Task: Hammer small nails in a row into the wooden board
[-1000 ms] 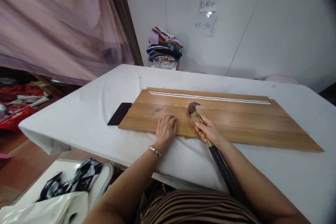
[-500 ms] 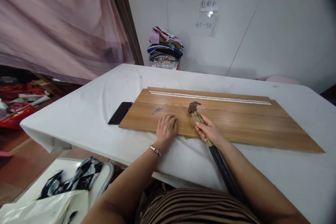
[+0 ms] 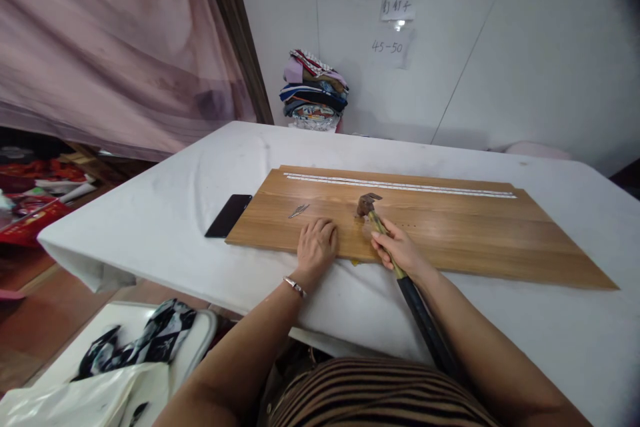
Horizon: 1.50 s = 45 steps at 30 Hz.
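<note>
My right hand (image 3: 397,245) is wrapped round the shaft of a claw hammer (image 3: 425,320). The hammer's rusty head is over the middle of a brown wooden board (image 3: 475,240), and its black handle end reaches back toward my body. My left hand (image 3: 317,243) lies flat on the board's near edge, fingers stretched forward, holding nothing. A small bunch of nails (image 3: 299,211) rests on the board beyond and left of that hand. Right of the hammer, a short row of small dark dots (image 3: 407,225) marks the wood. Whether the hammer's face touches the board I cannot tell.
Two white measuring strips (image 3: 400,185) run along the board's far side. A black phone (image 3: 229,215) lies at its left end on the white-covered table (image 3: 165,213). Folded clothes (image 3: 315,90) are stacked by the wall. A white stool (image 3: 200,330) with patterned cloth stands lower left.
</note>
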{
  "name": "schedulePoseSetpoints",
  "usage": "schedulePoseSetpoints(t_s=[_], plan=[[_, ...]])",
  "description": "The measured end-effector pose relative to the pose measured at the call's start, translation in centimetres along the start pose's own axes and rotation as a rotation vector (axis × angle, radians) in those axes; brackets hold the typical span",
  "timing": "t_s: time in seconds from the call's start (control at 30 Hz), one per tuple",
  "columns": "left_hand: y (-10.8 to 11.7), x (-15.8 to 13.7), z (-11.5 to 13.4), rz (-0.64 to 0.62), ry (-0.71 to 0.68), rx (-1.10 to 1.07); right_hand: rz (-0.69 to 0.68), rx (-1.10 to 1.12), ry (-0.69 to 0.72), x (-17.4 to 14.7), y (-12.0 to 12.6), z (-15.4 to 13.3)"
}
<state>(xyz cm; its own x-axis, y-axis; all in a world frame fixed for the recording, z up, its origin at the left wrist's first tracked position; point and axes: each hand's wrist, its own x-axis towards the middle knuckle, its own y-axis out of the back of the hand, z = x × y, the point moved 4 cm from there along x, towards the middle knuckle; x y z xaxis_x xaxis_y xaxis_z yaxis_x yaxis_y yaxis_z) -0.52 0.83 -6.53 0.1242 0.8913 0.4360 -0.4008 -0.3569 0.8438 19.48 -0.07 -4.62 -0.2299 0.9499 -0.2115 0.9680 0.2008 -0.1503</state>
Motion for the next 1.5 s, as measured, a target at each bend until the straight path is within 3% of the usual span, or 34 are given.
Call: schedulePoseSetpoints(t_s=[1.5], plan=[[-0.09,-0.17,0.16,-0.026,0.024,0.002,0.020,-0.037,-0.012,-0.26,0.26,0.20]])
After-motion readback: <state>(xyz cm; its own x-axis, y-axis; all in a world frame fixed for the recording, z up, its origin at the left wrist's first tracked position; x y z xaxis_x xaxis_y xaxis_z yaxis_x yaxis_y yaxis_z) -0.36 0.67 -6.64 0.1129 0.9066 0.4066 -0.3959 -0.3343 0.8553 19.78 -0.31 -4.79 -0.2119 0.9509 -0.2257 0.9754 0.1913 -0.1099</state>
